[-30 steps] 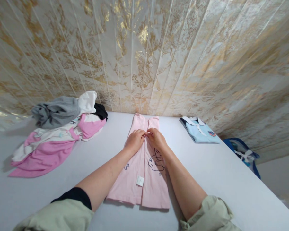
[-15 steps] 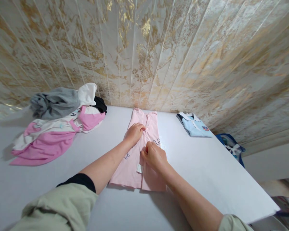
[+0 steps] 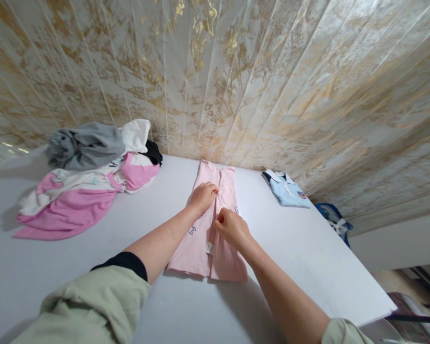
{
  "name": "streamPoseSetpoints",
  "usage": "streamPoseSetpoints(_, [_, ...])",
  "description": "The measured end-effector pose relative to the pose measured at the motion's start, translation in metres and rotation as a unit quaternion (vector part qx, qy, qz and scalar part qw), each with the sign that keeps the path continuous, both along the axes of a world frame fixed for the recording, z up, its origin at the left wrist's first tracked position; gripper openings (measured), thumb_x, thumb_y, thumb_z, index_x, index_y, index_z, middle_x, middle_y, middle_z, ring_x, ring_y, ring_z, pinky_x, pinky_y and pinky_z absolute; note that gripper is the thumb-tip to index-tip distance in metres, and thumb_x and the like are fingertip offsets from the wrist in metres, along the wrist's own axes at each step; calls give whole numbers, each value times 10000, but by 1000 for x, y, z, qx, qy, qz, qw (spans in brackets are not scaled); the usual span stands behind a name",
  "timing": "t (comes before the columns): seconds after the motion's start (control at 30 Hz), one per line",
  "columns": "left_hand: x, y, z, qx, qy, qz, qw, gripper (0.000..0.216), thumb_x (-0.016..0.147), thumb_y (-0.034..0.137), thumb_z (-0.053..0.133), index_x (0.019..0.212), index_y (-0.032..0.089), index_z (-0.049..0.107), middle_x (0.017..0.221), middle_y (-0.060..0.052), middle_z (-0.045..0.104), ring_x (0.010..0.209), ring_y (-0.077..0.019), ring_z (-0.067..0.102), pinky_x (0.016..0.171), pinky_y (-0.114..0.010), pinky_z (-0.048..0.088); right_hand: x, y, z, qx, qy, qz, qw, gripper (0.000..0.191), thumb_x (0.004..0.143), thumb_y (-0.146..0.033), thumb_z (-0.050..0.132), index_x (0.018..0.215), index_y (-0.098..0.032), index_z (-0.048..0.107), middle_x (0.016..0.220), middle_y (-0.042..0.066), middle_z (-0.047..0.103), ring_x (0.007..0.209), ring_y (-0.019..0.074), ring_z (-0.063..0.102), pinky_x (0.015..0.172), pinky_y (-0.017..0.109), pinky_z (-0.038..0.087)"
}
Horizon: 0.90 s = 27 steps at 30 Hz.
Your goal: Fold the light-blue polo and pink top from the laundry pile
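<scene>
A pink garment (image 3: 191, 255) with dark line drawings lies in the middle of the white table, its two sides meeting along a lengthwise line. My left hand (image 3: 202, 197) pinches the fabric at that line, in the upper half. Lower and to the right, my right hand (image 3: 232, 226) pinches the edge of the right side, its fingertips partly hidden by the hand itself. A small white label (image 3: 209, 248) shows below my right hand, near the bottom hem. Which kind of garment it is, I cannot tell for sure.
To the left lies a heap with a pink and white garment (image 3: 79, 208), a grey cloth (image 3: 89, 143) and white and black pieces. A folded light blue collared shirt (image 3: 290, 192) rests near the right edge of the white table (image 3: 301, 267). Beyond that edge is a blue-trimmed bag (image 3: 335, 222).
The view has shifted slightly. Both hands keep their pinch on the pink garment; my right hand has moved up a little, and the right side's edge has shifted slightly.
</scene>
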State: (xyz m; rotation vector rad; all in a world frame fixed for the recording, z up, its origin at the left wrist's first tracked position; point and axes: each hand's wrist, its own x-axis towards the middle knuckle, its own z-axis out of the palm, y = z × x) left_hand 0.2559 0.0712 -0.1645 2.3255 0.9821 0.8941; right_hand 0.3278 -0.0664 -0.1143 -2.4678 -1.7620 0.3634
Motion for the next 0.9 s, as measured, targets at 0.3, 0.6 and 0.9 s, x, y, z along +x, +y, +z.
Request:
streamPoseSetpoints(0.3, [0,-2,1,3,14,-1,1000,137,844,183,529,841,220,661,940,-33,665,949,-193,580,877,-305,451,-7,-34,-6,46,54,50,996,95,887,-211,474,893,-222,568,846,-10,626,714,123,543,597,230,297])
streamPoseSetpoints(0.6, [-2,-7,3,33,78,6,996,104,832,199,593,926,241,607,977,-39,618,941,-215,556,848,-340,437,-10,-90,7,64,207,94,972,162,880,-160,443,943,-229,575,844,-9,612,678,115,542,619,222,395])
streamPoseSetpoints(0.9, [0,-4,-3,39,71,1,997,110,851,201,561,943,235,613,985,-36,622,952,-208,550,869,-336,431,-33,-110,-6,67,58,171,981,135,775,-95,575,847,-204,544,887,20,571,771,155,521,688,264,395])
